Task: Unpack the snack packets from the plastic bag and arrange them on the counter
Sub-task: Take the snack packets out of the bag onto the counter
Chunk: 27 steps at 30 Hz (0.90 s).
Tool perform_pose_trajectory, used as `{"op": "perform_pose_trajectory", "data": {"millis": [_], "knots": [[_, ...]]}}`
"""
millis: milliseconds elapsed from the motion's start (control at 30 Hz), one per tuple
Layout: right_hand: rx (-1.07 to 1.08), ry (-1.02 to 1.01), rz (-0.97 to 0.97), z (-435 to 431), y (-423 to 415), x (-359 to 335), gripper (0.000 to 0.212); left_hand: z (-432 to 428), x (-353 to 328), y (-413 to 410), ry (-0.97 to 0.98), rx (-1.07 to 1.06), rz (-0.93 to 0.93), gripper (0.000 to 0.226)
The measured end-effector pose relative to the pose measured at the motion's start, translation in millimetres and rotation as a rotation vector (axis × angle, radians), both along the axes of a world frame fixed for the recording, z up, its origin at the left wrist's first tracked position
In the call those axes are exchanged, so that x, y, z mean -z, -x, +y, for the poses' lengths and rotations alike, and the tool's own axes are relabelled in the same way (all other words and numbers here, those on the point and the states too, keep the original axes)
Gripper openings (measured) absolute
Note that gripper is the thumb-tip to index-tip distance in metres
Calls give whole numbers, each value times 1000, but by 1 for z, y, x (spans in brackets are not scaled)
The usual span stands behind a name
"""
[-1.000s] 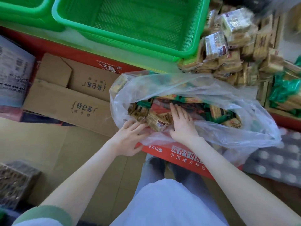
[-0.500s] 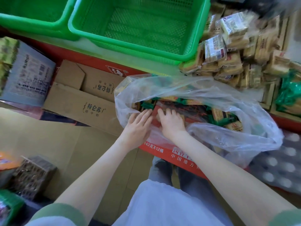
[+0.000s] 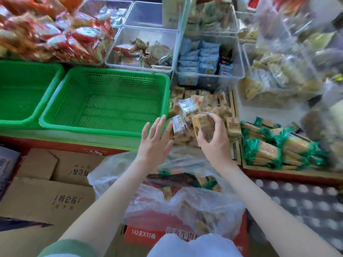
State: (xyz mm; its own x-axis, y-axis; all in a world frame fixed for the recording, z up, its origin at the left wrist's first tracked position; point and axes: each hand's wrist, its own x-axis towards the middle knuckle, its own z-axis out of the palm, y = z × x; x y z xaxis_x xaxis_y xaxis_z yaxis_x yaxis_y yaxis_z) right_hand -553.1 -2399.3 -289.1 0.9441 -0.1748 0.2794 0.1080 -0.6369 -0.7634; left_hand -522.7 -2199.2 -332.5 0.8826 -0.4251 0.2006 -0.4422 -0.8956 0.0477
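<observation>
Clear plastic bag [image 3: 194,204] sat low centre, some packets left inside. Both hands had lifted out of it since half a second before. Right hand [image 3: 215,143] gripped a few tan snack packets [image 3: 201,125] over the pile [image 3: 213,106] on the bench [image 3: 65,137], centre right. Left hand [image 3: 155,140] was flat with fingers spread, holding nothing, beside the pile. Batch looked about to land; more trips likely.
</observation>
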Motion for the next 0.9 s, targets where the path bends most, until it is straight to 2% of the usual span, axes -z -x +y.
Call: {"op": "perform_pose_trajectory", "data": {"millis": [133, 267, 400, 500, 600, 700, 767, 833, 900], "knots": [[228, -16, 73, -40, -40, -5, 45, -18, 0, -26, -104, 10, 179, 68], [369, -106, 217, -71, -82, 5, 40, -24, 9, -41, -105, 20, 201, 59], [317, -2, 262, -75, -122, 22, 42, -22, 19, -59, -80, -6, 242, 71], [239, 76, 210, -66, -146, 35, 37, -14, 29, -67, -119, -14, 286, 81], [227, 208, 237, -68, -165, 50, 36, -12, 33, -70, -115, 5, 309, 79], [217, 319, 377, -74, -171, 54, 47, -13, 30, -70, -105, -3, 319, 80], [195, 321, 419, -78, -165, 52, 54, -12, 29, -70, -62, -13, 333, 85], [154, 309, 367, -76, -150, 46, 61, -11, 27, -69, -31, -3, 334, 90], [77, 403, 259, -67, -123, 40, 68, -8, 26, -67, -36, 32, 321, 90]]}}
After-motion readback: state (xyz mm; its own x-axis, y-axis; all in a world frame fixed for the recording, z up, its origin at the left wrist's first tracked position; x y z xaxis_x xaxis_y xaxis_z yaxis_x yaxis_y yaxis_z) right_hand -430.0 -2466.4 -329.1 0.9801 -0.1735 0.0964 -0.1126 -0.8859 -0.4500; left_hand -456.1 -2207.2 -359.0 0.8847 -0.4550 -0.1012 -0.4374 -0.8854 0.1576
